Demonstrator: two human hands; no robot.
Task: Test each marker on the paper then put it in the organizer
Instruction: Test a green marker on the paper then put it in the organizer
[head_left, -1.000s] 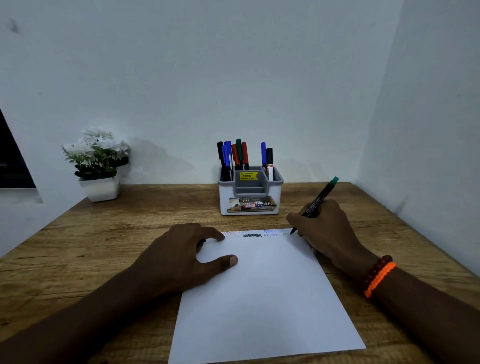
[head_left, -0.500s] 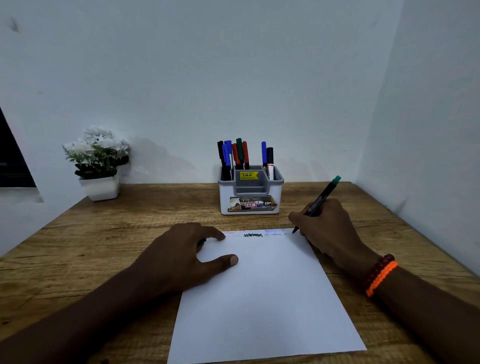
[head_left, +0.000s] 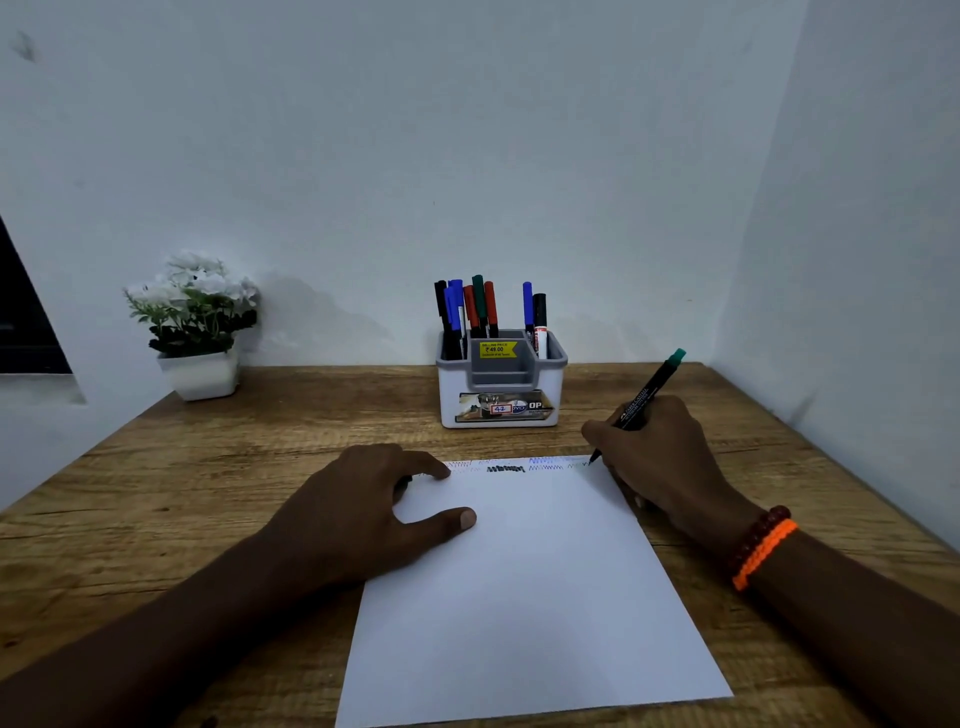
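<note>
So the green-capped marker (head_left: 644, 400) is in your right hand (head_left: 660, 452), grip clamped round the barrel like you're writing, tip down on the paper (head_left: 519, 587) right at its far right corner, cap end tilted up and away to the right. There's a row of little zigzag test scribbles along that far edge, red, black, blue. Your left hand (head_left: 358, 514) lies on the paper's left side, fingers loosely spread with nothing held, thumb out flat on the sheet. The organizer (head_left: 500, 387) stands further back on the desk (head_left: 260, 441), against the wall, with a bunch of markers upright in it. Orange and dark bead bracelets (head_left: 761, 545) on your right wrist, white flower pot (head_left: 200, 325) off in the far left corner
</note>
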